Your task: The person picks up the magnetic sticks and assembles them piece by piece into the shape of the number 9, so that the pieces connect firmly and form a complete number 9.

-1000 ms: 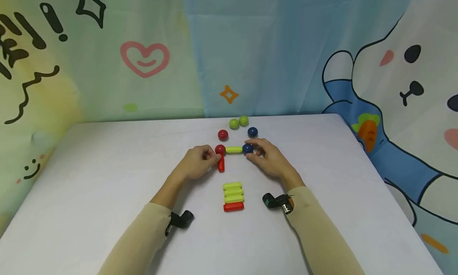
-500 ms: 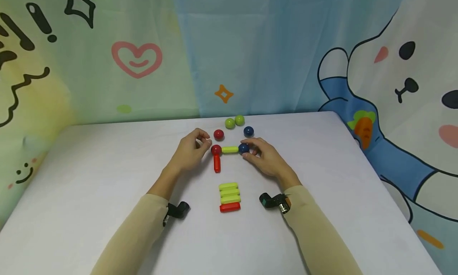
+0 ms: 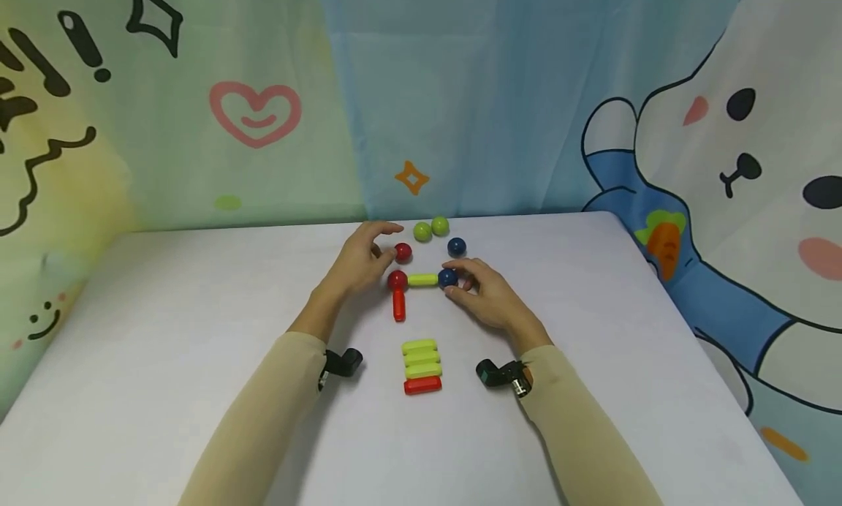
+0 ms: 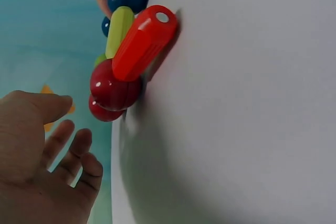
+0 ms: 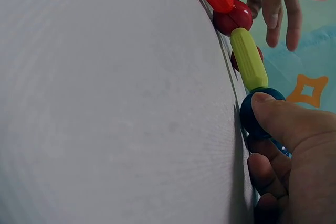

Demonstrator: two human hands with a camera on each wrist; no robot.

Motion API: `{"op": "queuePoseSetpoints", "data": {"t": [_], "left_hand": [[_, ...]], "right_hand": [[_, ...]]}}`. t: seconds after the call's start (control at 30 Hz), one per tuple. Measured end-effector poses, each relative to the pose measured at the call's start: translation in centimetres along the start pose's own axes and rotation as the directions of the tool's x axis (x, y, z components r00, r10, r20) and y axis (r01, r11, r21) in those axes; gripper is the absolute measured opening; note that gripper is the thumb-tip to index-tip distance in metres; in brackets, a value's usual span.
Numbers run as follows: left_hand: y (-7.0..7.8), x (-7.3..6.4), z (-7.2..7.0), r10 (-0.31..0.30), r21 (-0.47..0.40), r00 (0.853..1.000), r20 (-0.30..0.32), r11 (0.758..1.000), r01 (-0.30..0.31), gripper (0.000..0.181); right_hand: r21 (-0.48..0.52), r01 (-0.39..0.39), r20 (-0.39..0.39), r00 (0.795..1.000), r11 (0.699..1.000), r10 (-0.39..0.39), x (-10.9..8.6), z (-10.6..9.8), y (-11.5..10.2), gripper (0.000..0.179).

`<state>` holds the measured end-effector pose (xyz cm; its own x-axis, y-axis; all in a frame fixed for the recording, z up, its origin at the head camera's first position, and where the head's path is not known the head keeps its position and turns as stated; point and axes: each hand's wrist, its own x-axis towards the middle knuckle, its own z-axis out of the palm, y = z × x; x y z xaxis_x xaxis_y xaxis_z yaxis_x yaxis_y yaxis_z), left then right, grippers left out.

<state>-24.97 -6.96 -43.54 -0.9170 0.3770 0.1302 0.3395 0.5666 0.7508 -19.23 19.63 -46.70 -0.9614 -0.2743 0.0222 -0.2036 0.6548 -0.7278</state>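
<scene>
On the white table a red ball [image 3: 397, 280] joins a yellow-green rod [image 3: 423, 280], running right to a dark blue ball [image 3: 447, 278], and a red rod [image 3: 398, 306], pointing toward me. A silver disc [image 4: 163, 17] shows in the red rod's free end in the left wrist view. My right hand [image 3: 490, 297] pinches the blue ball; its thumb [image 5: 270, 108] lies on it in the right wrist view. My left hand [image 3: 358, 261] is beside a loose red ball [image 3: 403, 253] behind the joined one, thumb and fingers spread, holding nothing.
Two green balls [image 3: 430, 229] and another blue ball [image 3: 457, 247] sit behind the joined pieces. Nearer me lie several yellow-green rods [image 3: 422, 359] in a row, with a red rod [image 3: 423, 385] in front. A printed curtain [image 3: 447, 104] hangs behind the table.
My left hand has left the joined red ball and red rod and moved up and away to the loose red ball. My right hand keeps its hold on the blue ball.
</scene>
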Motion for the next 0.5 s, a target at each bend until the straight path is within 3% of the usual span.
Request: {"op": "queuePoseSetpoints", "data": {"t": [0.27, 0.5], "left_hand": [[0.2, 1.2, 1.0, -0.040, 0.015, 0.996, 0.082, 0.999, 0.039, 0.042], [-0.1, 1.7, 0.6, -0.111, 0.074, 0.980, 0.168, 0.992, 0.099, 0.039]], "right_hand": [[0.012, 0.017, -0.013, 1.000, 1.000, -0.017, -0.4, -0.1, 0.6, 0.044], [0.018, 0.020, -0.002, 1.000, 1.000, -0.020, -0.3, -0.3, 0.2, 0.044]]}}
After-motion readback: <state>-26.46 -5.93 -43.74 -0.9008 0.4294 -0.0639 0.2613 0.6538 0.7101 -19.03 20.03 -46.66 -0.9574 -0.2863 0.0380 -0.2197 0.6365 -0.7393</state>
